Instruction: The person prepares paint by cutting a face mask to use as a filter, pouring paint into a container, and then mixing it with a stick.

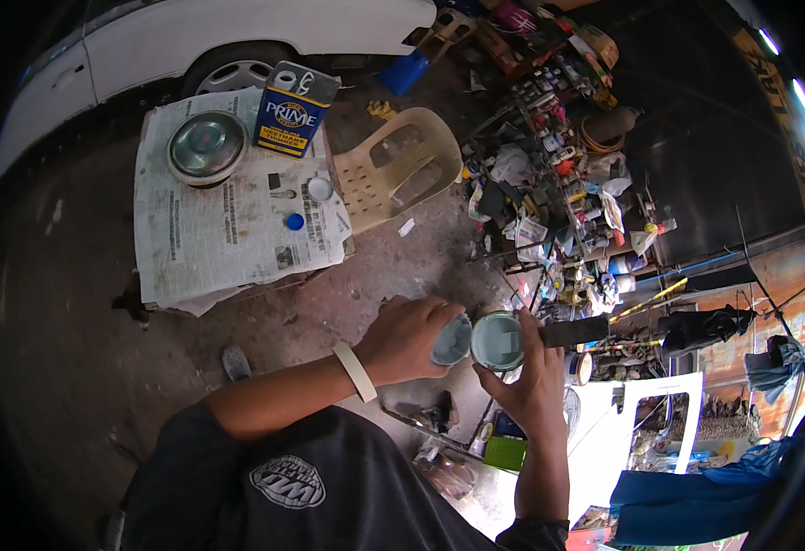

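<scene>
My left hand (407, 335), wearing a cream wristband, grips a small cup (451, 342) with grey-green material inside, tilted beside a round open can (497, 344) of pale green-grey paint in my right hand (527, 390). A dark flat tool (575, 332) sticks out to the right from the can, by my right fingers; whether they grip it too I cannot tell. Beyond my hands, a newspaper-covered table (178, 243) bears a blue-and-yellow metal can (290, 112), a round metal-topped container (207, 147), a white cap (320, 189) and a blue cap (295, 221).
A plastic chair (398, 170) stands against the table, with a white car (191, 23) behind. Cluttered shelving (577, 202) full of cans and rags runs along the right. A white panel (595, 459) and hanging blue cloth (669, 505) are at the lower right.
</scene>
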Action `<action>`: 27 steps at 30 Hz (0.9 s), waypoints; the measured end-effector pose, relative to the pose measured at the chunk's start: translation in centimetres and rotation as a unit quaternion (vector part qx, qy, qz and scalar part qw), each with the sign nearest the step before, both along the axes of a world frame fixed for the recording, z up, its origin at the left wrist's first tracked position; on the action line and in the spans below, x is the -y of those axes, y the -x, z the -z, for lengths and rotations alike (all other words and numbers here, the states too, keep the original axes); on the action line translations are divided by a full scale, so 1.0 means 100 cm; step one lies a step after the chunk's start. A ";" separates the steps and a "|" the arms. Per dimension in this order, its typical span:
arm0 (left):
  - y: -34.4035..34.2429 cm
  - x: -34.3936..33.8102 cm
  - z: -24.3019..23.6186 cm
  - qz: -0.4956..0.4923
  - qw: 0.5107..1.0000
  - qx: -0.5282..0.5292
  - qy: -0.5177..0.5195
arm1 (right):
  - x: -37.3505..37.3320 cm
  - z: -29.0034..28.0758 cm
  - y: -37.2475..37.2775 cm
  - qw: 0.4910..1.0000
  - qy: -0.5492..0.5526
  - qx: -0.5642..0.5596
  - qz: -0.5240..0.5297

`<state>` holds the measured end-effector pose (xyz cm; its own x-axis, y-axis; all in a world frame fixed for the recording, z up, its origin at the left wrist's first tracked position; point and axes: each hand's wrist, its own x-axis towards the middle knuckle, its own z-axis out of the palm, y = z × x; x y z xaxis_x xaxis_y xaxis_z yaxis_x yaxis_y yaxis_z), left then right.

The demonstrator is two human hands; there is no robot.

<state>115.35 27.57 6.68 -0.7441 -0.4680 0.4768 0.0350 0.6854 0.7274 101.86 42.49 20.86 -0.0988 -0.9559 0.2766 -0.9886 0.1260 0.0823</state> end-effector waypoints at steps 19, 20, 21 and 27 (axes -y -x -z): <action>-0.001 -0.002 0.001 -0.001 1.000 -0.025 0.015 | -0.001 -0.017 -0.014 1.000 -0.013 0.000 0.019; 0.000 -0.003 0.002 -0.002 1.000 -0.025 0.016 | -0.001 -0.017 -0.014 1.000 -0.012 -0.003 0.017; 0.001 -0.004 0.002 -0.004 1.000 -0.025 0.017 | -0.002 -0.018 -0.014 1.000 -0.011 -0.006 0.015; 0.004 -0.007 0.004 0.009 0.999 -0.026 0.017 | -0.005 -0.020 -0.013 1.000 -0.015 -0.007 0.013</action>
<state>115.00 28.30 6.25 -0.7256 -0.4371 0.5314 0.0853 0.7092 0.6998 103.19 43.00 22.85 -0.1210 -0.9611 0.2485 -0.9837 0.1497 0.1000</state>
